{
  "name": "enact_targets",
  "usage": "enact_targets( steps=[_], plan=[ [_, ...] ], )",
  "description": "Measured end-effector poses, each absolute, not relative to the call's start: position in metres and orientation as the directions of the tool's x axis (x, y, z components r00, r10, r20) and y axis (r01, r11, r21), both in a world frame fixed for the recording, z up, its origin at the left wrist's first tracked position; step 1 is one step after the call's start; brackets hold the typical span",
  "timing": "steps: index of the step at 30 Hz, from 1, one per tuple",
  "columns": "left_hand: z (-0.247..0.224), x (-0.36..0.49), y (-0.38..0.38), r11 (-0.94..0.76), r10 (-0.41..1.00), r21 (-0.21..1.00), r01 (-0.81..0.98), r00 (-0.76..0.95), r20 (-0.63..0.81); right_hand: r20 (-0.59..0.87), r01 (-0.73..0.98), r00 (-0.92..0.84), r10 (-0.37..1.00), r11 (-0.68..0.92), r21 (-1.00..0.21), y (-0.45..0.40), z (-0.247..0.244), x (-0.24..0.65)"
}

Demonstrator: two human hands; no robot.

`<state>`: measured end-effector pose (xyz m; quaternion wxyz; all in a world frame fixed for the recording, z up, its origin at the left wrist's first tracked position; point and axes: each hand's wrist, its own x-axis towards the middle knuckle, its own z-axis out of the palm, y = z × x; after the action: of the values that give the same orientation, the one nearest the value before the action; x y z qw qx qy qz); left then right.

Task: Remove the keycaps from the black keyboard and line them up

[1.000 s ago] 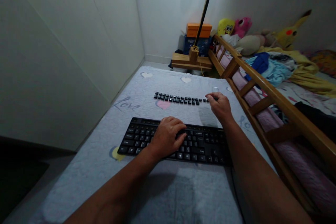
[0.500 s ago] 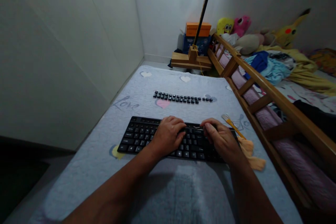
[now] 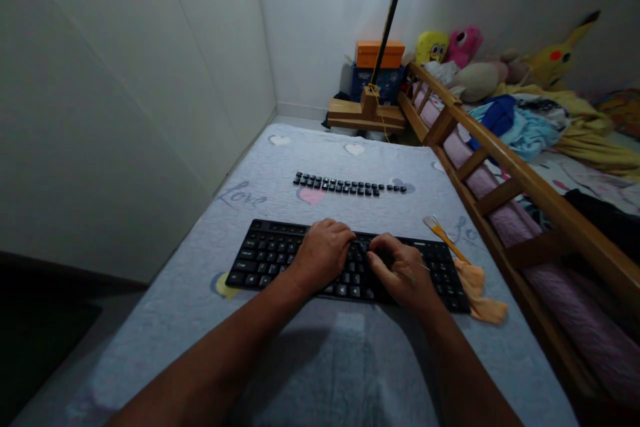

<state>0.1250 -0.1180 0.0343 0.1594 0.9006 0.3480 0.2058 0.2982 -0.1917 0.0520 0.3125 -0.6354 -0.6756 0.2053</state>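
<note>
- I am sitting over a pale grey quilted bedspread printed with hearts, lying in a narrow strip between a plain white wall on my left and a wooden bed rail on my right.
- The black computer keyboard is lying flat across the middle of the spread, with bare cloth showing on its near side and on its left.
- Beyond it, well apart, a row of loose black keycaps is lying in a line, with open cloth between the two.
- Just beside the keyboard's right end, an orange-handled brush and a peach cloth are taking up the gap before the rail.
- My left hand is resting palm down on the keys near the middle, fingers curled and pressing onto them, gripping nothing.
- My right hand is lying just beside it, fingers bent in toward the keys; I cannot tell whether it is pinching anything.
- Both forearms are reaching in from the near edge, converging on the keyboard.
</note>
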Motion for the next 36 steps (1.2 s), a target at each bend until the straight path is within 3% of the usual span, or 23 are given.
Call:
enact_targets(
  steps=[6, 15, 36],
  plan=[
    [0.042, 0.131, -0.116, -0.713, 0.69, 0.347, 0.61, 0.7, 0.187, 0.17, 0.734, -0.024, 0.985, 0.133, -0.666, -0.19, 0.049, 0.296],
    [0.039, 0.137, -0.121, -0.688, 0.719, 0.356, 0.633, 0.663, 0.21, 0.241, 0.78, -0.023, 0.97, 0.168, -0.603, -0.192, 0.05, 0.298],
    [0.031, 0.14, -0.122, -0.642, 0.744, 0.512, 0.57, 0.625, 0.237, 0.269, 0.8, 0.047, 0.962, 0.125, -0.587, -0.185, 0.047, 0.297]
  ],
)
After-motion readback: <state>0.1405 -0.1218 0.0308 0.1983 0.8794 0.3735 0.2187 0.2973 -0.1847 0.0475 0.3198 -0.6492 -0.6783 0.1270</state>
